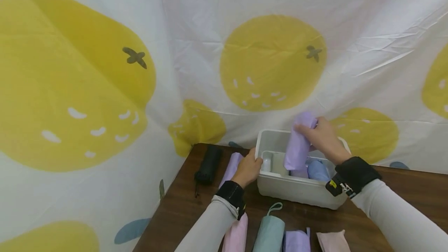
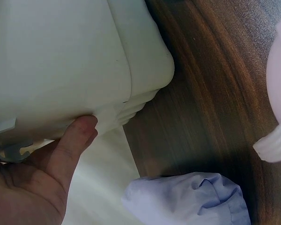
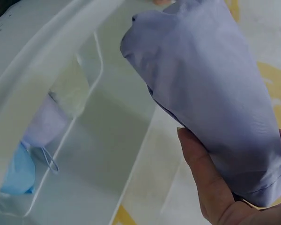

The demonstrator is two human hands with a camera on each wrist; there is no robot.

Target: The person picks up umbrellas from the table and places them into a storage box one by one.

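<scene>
Over the white bin (image 1: 297,191), my right hand (image 1: 323,139) grips a purple folded umbrella (image 1: 297,143) near its upper end. The umbrella stands nearly upright; in the right wrist view its fabric sleeve (image 3: 210,89) lies between thumb and fingers. My left hand (image 1: 248,168) holds the bin's left rim, with a finger against the bin's outer wall (image 2: 61,61) in the left wrist view. Inside the bin lie a blue folded umbrella (image 1: 317,170), a purple one (image 3: 47,122) partly hidden behind the held umbrella, and a pale bundle (image 1: 280,162).
Left of the bin lie a black folded umbrella (image 1: 209,164) and another purple one (image 1: 231,168). Along the near side of the wooden table (image 1: 182,209) are pink (image 1: 236,234), green (image 1: 269,232), purple (image 1: 296,241) and beige (image 1: 333,241) ones. A fruit-print curtain (image 1: 196,69) hangs behind.
</scene>
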